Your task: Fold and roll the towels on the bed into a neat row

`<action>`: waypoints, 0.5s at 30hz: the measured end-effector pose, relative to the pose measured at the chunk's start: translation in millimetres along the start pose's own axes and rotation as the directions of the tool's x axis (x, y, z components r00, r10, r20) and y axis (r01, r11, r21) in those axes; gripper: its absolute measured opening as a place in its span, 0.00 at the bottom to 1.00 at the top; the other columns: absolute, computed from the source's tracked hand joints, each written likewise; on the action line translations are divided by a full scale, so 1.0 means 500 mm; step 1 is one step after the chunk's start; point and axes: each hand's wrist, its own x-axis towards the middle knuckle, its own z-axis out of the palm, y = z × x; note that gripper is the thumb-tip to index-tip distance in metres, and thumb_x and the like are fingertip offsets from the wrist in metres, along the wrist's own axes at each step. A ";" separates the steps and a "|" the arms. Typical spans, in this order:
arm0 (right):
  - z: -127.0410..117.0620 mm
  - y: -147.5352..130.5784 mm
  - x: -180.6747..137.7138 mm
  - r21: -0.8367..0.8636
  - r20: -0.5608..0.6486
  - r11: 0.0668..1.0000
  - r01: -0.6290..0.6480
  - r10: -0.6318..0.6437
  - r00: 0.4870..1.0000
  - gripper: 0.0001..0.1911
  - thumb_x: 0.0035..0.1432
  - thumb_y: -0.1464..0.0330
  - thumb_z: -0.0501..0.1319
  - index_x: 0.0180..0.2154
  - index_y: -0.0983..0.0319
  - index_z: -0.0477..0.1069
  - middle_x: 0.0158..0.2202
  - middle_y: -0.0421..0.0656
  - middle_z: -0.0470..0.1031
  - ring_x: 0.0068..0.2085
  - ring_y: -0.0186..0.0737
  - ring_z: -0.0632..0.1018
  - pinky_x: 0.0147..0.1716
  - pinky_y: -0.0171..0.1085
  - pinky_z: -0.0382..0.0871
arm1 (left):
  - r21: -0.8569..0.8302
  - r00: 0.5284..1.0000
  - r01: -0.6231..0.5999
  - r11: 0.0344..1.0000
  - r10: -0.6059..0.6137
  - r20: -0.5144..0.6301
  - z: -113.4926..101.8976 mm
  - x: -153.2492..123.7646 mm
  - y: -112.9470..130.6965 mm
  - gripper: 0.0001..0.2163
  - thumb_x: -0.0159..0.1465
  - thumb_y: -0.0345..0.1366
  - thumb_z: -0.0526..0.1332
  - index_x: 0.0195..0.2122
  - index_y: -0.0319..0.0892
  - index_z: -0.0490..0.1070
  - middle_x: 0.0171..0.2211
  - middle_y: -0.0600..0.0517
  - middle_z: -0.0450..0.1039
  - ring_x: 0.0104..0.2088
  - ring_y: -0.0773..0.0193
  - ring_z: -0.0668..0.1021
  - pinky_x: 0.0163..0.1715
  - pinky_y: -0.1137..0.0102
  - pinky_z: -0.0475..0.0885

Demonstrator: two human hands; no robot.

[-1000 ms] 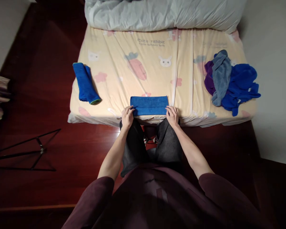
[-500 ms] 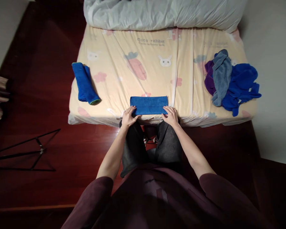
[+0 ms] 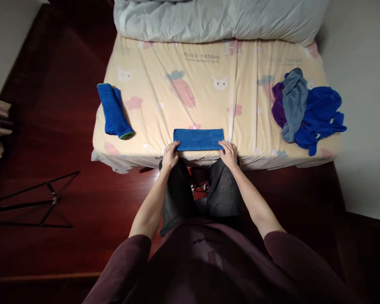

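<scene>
A blue towel (image 3: pixel 198 139), folded into a flat narrow strip, lies along the front edge of the bed. My left hand (image 3: pixel 170 155) is at its near left corner, fingertips on top and the thumb out of sight at the edge. At the near right corner my right hand (image 3: pixel 228 154) holds the cloth in the same way. Off to the left lies a rolled blue towel (image 3: pixel 114 110) with green edging. On the right sits a loose heap with a grey cloth (image 3: pixel 295 103), a purple cloth (image 3: pixel 278 105) and blue cloth (image 3: pixel 324 107).
The bed (image 3: pixel 158 55) wears a yellow sheet with rabbit and carrot prints. A pale quilt (image 3: pixel 218 21) is bunched across its far side. Black tripod legs (image 3: pixel 50 198) stand on the dark red floor at left, and a wall (image 3: pixel 364 126) borders the right.
The crease across the folded towel no longer shows, and its near edge sits slightly farther from me. My thumbs, spread out before, are now drawn in against the towel's edge.
</scene>
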 end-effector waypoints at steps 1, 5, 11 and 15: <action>0.001 0.001 0.000 -0.003 -0.007 1.000 -0.008 0.008 1.000 0.23 0.60 0.76 0.55 0.55 0.61 0.77 0.58 0.48 0.79 0.63 0.47 0.75 0.66 0.50 0.65 | -0.006 1.000 0.008 1.000 -0.009 -0.013 0.000 -0.001 -0.002 0.26 0.59 0.25 0.53 0.59 0.43 0.74 0.59 0.44 0.76 0.64 0.53 0.73 0.68 0.51 0.66; 0.003 0.005 -0.001 -0.031 -0.010 0.998 -0.053 0.053 0.999 0.21 0.62 0.74 0.55 0.54 0.61 0.77 0.55 0.50 0.80 0.59 0.49 0.77 0.63 0.49 0.67 | 0.008 0.997 0.065 0.998 -0.064 -0.048 0.002 -0.004 -0.009 0.19 0.67 0.32 0.54 0.57 0.42 0.74 0.54 0.41 0.77 0.58 0.50 0.77 0.62 0.52 0.71; 0.006 0.008 -0.001 0.011 -0.054 0.989 -0.144 0.145 0.988 0.15 0.69 0.65 0.57 0.54 0.59 0.76 0.52 0.51 0.81 0.56 0.51 0.79 0.62 0.50 0.70 | -0.031 0.975 0.188 0.982 -0.191 -0.114 0.010 -0.006 -0.016 0.17 0.71 0.40 0.56 0.59 0.44 0.70 0.48 0.43 0.78 0.47 0.52 0.81 0.54 0.56 0.75; 0.006 0.007 -0.004 0.067 -0.038 0.974 -0.217 0.220 0.975 0.18 0.72 0.60 0.56 0.58 0.58 0.73 0.58 0.49 0.79 0.58 0.49 0.79 0.60 0.46 0.73 | -0.097 0.958 0.239 0.966 -0.251 -0.139 0.013 -0.004 -0.016 0.18 0.73 0.43 0.54 0.61 0.43 0.67 0.42 0.46 0.78 0.38 0.57 0.81 0.48 0.60 0.76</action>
